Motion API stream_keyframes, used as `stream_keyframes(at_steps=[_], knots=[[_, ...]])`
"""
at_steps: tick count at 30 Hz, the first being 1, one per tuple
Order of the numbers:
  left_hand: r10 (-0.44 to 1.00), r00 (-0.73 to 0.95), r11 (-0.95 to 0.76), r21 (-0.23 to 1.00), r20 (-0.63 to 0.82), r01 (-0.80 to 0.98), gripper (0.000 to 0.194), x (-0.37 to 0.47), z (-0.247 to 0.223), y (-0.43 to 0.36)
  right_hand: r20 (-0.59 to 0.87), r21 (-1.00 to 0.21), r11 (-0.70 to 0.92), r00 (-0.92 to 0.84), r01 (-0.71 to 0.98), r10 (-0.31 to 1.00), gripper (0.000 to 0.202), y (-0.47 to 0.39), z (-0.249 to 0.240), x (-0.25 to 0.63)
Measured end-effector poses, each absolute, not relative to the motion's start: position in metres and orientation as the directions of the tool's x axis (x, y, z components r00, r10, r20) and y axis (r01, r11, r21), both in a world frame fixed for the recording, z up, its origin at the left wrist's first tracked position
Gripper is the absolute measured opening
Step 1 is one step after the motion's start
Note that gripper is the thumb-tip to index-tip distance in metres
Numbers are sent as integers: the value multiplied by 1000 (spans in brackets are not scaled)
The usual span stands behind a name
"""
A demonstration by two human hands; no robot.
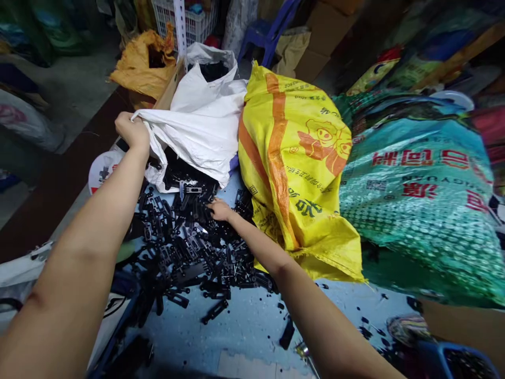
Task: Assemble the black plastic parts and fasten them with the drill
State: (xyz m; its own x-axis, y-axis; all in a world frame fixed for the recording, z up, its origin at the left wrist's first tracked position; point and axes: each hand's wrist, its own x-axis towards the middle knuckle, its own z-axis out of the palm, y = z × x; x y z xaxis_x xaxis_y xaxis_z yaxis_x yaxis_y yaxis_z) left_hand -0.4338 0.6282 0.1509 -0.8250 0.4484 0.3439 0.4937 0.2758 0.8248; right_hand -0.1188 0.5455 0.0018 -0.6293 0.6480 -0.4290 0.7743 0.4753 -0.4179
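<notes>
A white woven sack (197,126) lies on the table with its mouth toward me, and black plastic parts spill out of it. My left hand (134,131) is closed around a bunched edge of the sack and holds the cloth raised. At the lower right of the mouth, my right hand (221,209) is in the pile of black plastic parts (189,242), its fingers curled in on some of them. The fingertips are partly hidden among the dark pieces. Many parts are long, slotted strips lying loose on the light blue tabletop (244,321).
A full yellow sack (300,158) stands right of the pile, with a green woven sack (418,195) beyond it. A blue container (453,358) is at the lower right. Behind are an orange bag (142,63), a white crate (193,23) and a purple chair (268,34).
</notes>
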Motion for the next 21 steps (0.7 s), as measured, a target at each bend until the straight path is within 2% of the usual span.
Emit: stream_keyframes(at_steps=[3,5,8,9,11,13,15,16,18,21], knots=[[505,-800,245,835,324,492,5,-418,155,604,-395,-451,447,-622,772,676,29,531,4,-132],[610,-754,212,867,243,451,4,-405,152,578,-381,-441,392,-564,807,732,30,525,5,-142],[801,-593,145,937,77,319,20,-387,134,532,-377,-411,302,-462,860,803,39,521,3,-156],[788,-609,143,936,89,322,25,-384,125,518,-376,-407,280,-438,870,816,43,520,2,-161],[679,-728,261,895,96,361,34,-380,106,498,-374,-411,251,-413,877,831,50,521,-1,-170],[571,-821,473,816,3,332,47,-379,88,488,-368,-430,238,-410,871,835,53,523,-3,-178],[590,-789,618,725,-172,304,60,-377,72,484,-346,-447,226,-401,866,848,53,526,-2,-182],[631,-742,639,695,-228,329,63,-375,65,481,-328,-443,229,-395,867,858,52,527,-1,-183],[721,-670,582,681,-178,445,64,-366,54,472,-282,-385,288,-409,877,868,48,531,5,-179],[868,-481,308,627,123,715,74,-348,40,443,-239,-237,480,-530,845,814,44,545,19,-158]])
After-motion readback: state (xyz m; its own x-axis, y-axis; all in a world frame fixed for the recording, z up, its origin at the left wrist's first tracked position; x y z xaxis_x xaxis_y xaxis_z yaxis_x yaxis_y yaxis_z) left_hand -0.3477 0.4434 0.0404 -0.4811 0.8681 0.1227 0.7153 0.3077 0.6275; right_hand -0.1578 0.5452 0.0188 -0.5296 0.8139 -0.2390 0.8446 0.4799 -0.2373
